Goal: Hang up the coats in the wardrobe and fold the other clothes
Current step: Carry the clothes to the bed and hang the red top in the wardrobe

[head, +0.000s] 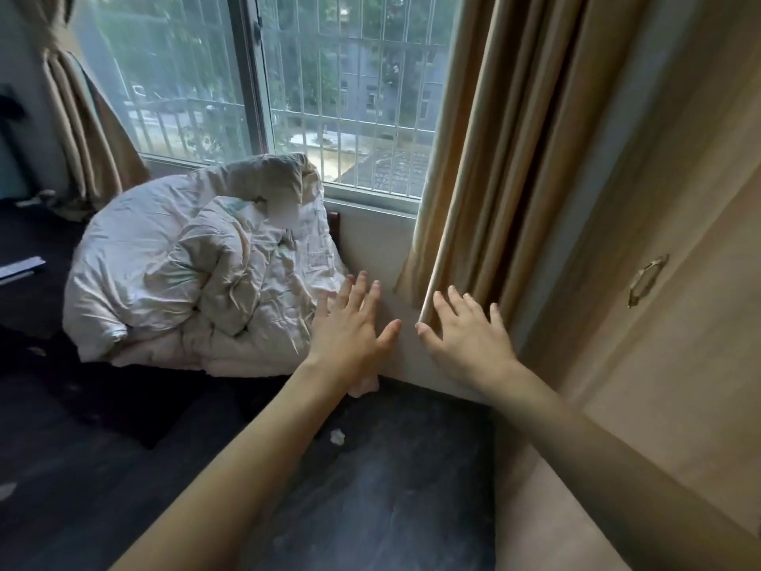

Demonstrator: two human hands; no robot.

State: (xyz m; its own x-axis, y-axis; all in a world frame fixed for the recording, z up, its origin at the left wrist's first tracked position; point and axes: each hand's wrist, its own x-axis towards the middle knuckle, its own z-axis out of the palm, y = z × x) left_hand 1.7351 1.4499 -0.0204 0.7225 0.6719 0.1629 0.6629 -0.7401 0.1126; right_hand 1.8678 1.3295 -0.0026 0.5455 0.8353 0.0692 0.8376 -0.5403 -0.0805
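Far left I see a tied-back tan curtain (78, 129) beside the window (255, 76), w/ a dark floor (370, 488) below. Next over, a crumpled white duvet (185, 274) sits heaped under the sill, its right edge against the pale wall (370, 241) below the window. No coats or other clothes in view that I can tell; the duvet is the only fabric pile here. A small white scrap (337, 436) lies on the floor, just in front of the duvet's corner.

My left hand (350, 327) is stretched fwd, fingers straight and spread, holding nothing; it sits in front of the duvet's right edge and the wall, can't tell if it touches either. My right hand (465, 335) is near it, apart, also flat and spread w/ nothing in the grip, fingertips at the hem of the right curtain (514, 158). Far right, a beige wardrobe door (679, 364) w/ a metal recessed handle (646, 280).
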